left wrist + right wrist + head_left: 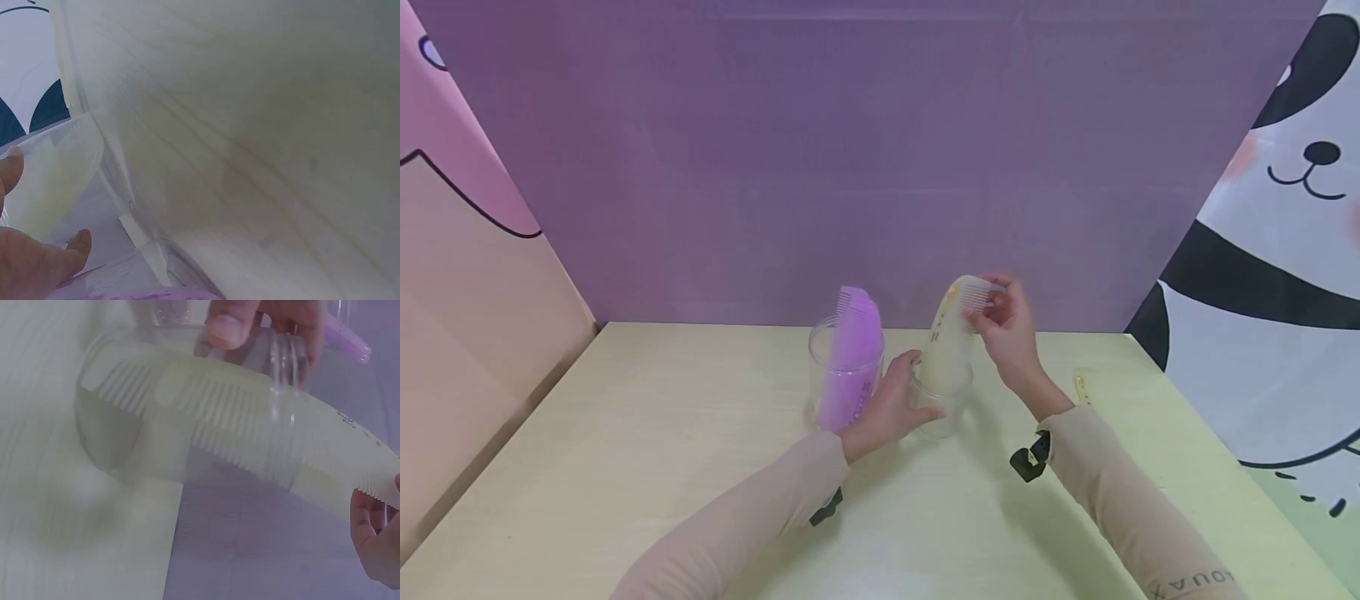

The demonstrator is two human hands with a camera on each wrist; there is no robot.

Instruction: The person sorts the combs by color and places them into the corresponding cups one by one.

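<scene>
From the head view, we see two clear cups standing side by side on a pale table (625,467). The left cup (844,367) holds a purple comb (853,358) standing upright. The right cup (942,398) holds the lower end of a pale yellow comb (951,333), which leans out over its rim. The left hand (891,407) curls round the right cup's side. The right hand (1006,327) pinches the yellow comb's upper, toothed end between thumb and fingers. A small pale object (1081,387) lies on the table beyond the right wrist; we cannot tell what it is.

From the left wrist view, blurred table fills most of the frame. A thumb and fingertip (11,167) press clear plastic; the rest of the hand is cut off.

From the right wrist view, the yellow comb (250,431) runs through the cup (187,412), teeth down. Left fingers (225,328) grip the cup from behind. The right fingertips (375,531) are partly cut off at the corner.
</scene>
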